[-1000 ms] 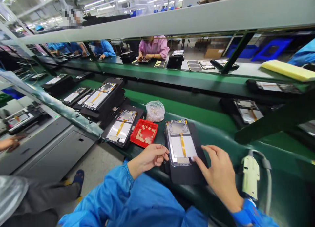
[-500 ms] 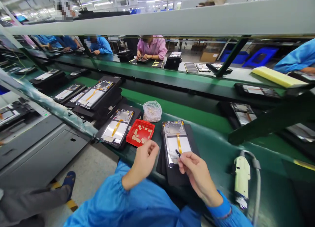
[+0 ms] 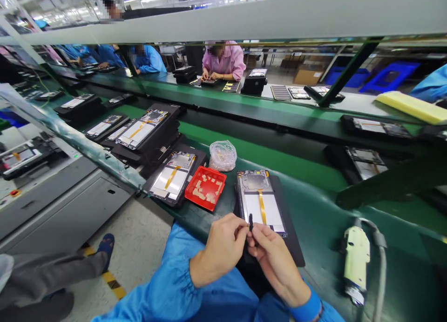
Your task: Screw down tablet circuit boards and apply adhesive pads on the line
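Note:
My right hand (image 3: 277, 259) pinches a small black strip-like part (image 3: 250, 221) that points upward from the fingertips. My left hand (image 3: 225, 244) has its thumb and fingertips closed right beside that part; what lies in its pinch is too small to make out. Just beyond both hands lies an opened tablet (image 3: 247, 202) with its circuit board, white battery and orange ribbon cable showing, on a black foam tray (image 3: 291, 238). Left of it stands a red tray (image 3: 218, 184) holding several small beige pieces.
A clear plastic bag (image 3: 223, 157) of small parts stands behind the red tray. Another open tablet (image 3: 169, 184) and stacked ones (image 3: 141, 129) are at left. A pale electric screwdriver (image 3: 356, 257) with its cable lies at right. A co-worker in pink (image 3: 226, 63) sits opposite.
My left hand has moved right and come up against the right hand's fingertips at the black part. The black part now stands more upright. The whole view has shifted slightly.

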### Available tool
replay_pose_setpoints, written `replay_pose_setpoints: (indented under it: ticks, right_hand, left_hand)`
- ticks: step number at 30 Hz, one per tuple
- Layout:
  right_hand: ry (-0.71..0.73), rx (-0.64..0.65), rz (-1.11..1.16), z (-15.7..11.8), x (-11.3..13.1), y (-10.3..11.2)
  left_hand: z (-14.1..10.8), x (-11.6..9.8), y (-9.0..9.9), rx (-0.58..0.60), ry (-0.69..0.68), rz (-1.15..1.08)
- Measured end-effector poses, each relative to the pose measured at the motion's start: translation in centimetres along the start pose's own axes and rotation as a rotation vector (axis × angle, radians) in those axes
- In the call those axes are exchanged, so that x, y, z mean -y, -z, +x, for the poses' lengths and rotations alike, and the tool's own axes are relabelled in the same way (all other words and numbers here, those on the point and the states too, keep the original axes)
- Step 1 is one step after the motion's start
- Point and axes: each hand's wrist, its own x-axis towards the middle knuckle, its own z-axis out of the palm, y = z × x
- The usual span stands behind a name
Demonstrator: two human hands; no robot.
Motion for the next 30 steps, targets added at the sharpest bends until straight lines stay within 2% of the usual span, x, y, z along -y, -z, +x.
replay_pose_setpoints:
  ticks: [8,16,23,30]
  right_hand:
    - [0.134,-0.093,-0.088,0.0,-1.3,-0.6]
    - [0.089,-0.047,-0.056,-0.1,-1.3,-1.0]
    - [0.122,-0.089,-0.089,0.1,-1.8,-1.2]
    - [0.099,-0.087,-0.061,-0.3,-1.9,-1.8]
  left_hand:
    - [-0.2,-0.3,0.4,0.019,-0.013,0.048]
    - [-0.4,-0.2,0.9,0.085,-0.02,0.099]
    - [-0.4,0.0,1.1,0.108,-0.033,0.237]
    - [-0.8,-0.2,1.4,0.149,-0.067,0.285]
